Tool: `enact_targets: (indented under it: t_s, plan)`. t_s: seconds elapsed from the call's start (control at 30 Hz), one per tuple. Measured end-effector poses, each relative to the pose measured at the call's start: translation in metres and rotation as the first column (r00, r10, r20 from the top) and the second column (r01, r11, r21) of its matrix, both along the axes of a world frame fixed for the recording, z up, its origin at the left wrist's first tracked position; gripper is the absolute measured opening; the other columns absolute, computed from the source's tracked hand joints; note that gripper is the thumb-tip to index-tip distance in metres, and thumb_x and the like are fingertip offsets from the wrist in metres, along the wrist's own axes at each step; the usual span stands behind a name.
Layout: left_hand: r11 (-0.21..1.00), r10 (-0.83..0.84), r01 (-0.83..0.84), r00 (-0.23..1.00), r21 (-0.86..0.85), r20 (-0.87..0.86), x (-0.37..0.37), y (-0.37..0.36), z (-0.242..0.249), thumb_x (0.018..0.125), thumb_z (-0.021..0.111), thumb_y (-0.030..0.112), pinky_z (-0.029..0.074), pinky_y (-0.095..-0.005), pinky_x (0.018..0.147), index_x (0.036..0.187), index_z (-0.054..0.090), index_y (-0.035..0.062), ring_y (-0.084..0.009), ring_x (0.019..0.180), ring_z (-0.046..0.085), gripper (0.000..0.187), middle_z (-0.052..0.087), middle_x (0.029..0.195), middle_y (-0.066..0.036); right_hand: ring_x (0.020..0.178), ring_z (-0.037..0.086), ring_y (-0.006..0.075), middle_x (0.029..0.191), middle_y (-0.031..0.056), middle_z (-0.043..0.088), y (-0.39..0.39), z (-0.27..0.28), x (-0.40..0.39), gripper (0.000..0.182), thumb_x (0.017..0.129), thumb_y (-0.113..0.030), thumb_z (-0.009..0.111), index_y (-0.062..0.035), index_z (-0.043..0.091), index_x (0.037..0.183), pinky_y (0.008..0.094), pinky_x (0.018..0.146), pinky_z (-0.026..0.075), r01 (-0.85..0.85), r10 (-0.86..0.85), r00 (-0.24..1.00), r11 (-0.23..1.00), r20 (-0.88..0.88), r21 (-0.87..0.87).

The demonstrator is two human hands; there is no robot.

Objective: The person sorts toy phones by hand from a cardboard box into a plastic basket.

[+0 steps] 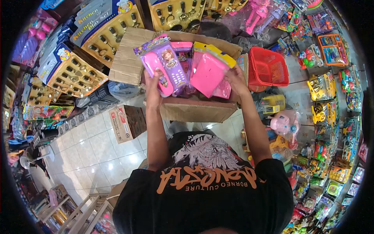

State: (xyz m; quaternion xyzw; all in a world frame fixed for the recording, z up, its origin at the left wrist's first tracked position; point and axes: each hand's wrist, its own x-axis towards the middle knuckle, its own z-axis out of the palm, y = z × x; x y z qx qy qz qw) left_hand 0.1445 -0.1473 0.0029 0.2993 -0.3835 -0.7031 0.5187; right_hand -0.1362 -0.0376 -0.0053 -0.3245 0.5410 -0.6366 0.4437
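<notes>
My left hand [153, 82] is closed on a clear toy package [177, 70] with a purple, doll-printed card and a pink, phone-shaped toy inside. It is held tilted over the left part of an open cardboard box [198, 110]. My right hand [235, 81] grips the edge of a flat pink package [209, 75] with a yellow header, also above the box. Between and beneath the two packages, more pink packages [182, 46] show inside the box. Most of the box's contents are hidden by what I hold.
A red plastic basket [269, 67] stands right of the box. A smaller carton [127, 123] sits on the tiled floor at the left. Kitchen play sets [74, 72] hang at the left and back. Several bagged toys [322, 87] line the right side.
</notes>
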Motion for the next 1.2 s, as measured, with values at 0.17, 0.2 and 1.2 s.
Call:
enact_targets:
  t_s: [0.17,0.2,1.2]
  plan:
    - [0.988,-0.078,0.096,0.986,-0.124,0.148,-0.045,0.03,0.02,0.085,0.06,0.013,0.041,-0.0274,0.084,0.116,0.037,0.0071,-0.011,0.093,0.048,0.039,0.049,0.102,-0.002,0.084,0.057,0.0096,0.096,0.0049,0.06,0.011,0.044,0.006,0.028,0.079,-0.009,0.067,-0.0038,0.052,0.102,0.0208,0.069,0.047,0.254,-0.244,0.966,0.955,0.082,-0.151]
    - [0.986,-0.078,0.103,0.98,-0.129,0.184,-0.058,0.04,0.022,0.084,0.061,0.011,0.042,-0.0275,0.083,0.118,0.035,0.0064,-0.0117,0.094,0.049,0.043,0.048,0.103,-0.004,0.084,0.057,0.0097,0.095,0.0057,0.06,0.015,0.055,0.01,0.028,0.077,-0.008,0.068,-0.0034,0.052,0.1,0.0215,0.069,0.047,0.296,-0.305,0.952,0.94,-0.029,-0.17]
    - [0.631,-0.774,0.776,0.631,0.029,-0.048,-0.291,0.242,-0.038,0.082,0.057,0.024,0.038,-0.0338,0.094,0.136,0.018,0.0075,-0.0196,0.112,0.045,0.068,0.041,0.125,-0.01,0.111,0.046,0.0163,0.127,0.0102,0.045,0.294,0.025,-0.108,0.058,0.087,-0.021,0.059,-0.0037,0.032,0.135,0.0307,0.093,0.038,0.392,-0.402,0.908,0.914,-0.115,-0.103]
